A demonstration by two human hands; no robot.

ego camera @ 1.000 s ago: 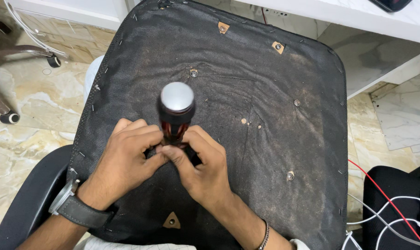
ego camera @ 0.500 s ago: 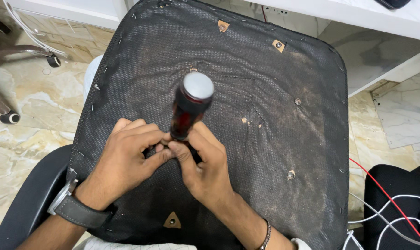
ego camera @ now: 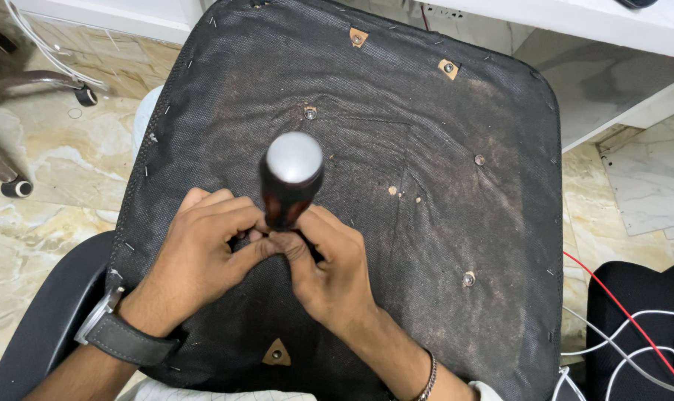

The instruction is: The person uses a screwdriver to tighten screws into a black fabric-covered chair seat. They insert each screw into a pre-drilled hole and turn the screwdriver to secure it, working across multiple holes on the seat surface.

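Both grips pinch screwdriver (ego camera: 292,178) upright on chair underside (ego camera: 441,223); cables (ego camera: 634,349) nearby.

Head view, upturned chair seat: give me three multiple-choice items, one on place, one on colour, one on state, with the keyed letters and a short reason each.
1. Where does the screwdriver stand?
A. Near the middle of the seat underside
B. On the marble floor
C. On the white desk

2. What colour is the rounded cap on the handle's end?
A. Yellow
B. Silver-grey
C. Green

3. How are the two hands placed?
A. Both lie flat on the floor
B. One holds a white cable
C. Both pinch together at the base of the handle

Answers:
1. A, the handle rises from the dark fabric-covered underside, between its bolts.
2. B, the cap facing the camera is silver-grey above a dark reddish handle.
3. C, the left hand and the right hand meet with fingers closed around the lower end of the handle.
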